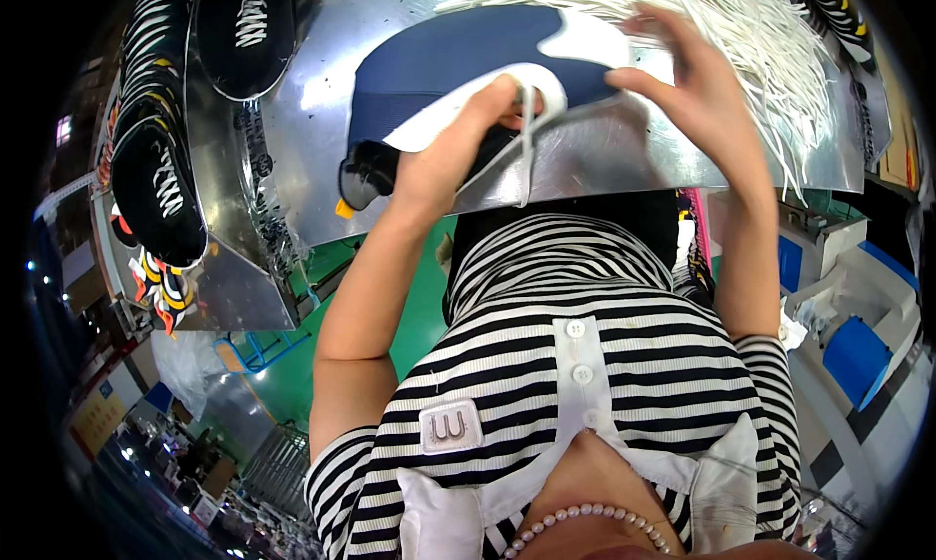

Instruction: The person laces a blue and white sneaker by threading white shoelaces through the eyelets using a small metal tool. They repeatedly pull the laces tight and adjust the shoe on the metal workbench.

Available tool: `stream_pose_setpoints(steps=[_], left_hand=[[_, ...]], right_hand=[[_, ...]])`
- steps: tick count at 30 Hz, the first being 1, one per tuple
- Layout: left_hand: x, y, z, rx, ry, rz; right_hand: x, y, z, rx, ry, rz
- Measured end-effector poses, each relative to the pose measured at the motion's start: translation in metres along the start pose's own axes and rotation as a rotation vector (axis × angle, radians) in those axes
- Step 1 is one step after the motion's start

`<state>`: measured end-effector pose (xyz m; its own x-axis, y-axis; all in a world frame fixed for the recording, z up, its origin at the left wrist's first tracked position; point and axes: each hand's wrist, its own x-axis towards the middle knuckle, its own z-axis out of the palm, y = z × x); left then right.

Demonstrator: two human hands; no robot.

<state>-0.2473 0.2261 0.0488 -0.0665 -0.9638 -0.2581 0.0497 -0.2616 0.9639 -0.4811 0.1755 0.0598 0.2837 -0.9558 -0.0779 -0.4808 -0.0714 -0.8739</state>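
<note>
A navy blue and white shoe upper (448, 58) is held tilted over the metal table, with a black part and a small yellow tab at its near left end. My left hand (448, 151) grips it, thumb pressed on the white piece and other fingers partly hidden inside or behind. From the white piece by my thumb a white shoelace (527, 151) hangs down. At the upper's right end is my right hand (697, 87), slightly blurred. Its thumb tip meets the blue edge, while the fingers are spread apart above, with nothing visible between them.
White shoelaces (760, 63) lie in a large loose heap at the far right of the metal table (341, 190). To the left, black shoe uppers with white lacing (161, 190) sit in a long stacked row, and another black laced upper (244, 34) lies beside it.
</note>
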Motion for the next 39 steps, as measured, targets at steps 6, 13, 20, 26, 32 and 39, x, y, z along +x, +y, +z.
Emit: stream_pose_setpoints(steps=[6,13,20,26,32,39], left_hand=[[0.016,0.005,-0.019,0.373,-0.051,0.021],[-0.001,0.01,-0.021,0.922,-0.071,0.338],[-0.003,0.018,-0.01,0.956,0.088,0.681],[-0.008,0.087,-0.03,0.487,0.237,0.558],[-0.01,0.008,-0.026,0.94,-0.062,0.3],[-0.007,0.021,-0.017,1.17,-0.121,0.597]], right_hand=[[0.024,0.011,0.023,0.555,0.089,0.236],[0.015,0.025,0.029,0.512,0.125,0.166],[-0.019,0.014,0.074,0.415,-0.241,0.178],[-0.121,0.047,0.019,-0.179,-0.411,0.04],[-0.097,0.009,0.011,0.326,-0.114,0.073],[0.004,0.002,0.048,0.347,0.052,-0.248]])
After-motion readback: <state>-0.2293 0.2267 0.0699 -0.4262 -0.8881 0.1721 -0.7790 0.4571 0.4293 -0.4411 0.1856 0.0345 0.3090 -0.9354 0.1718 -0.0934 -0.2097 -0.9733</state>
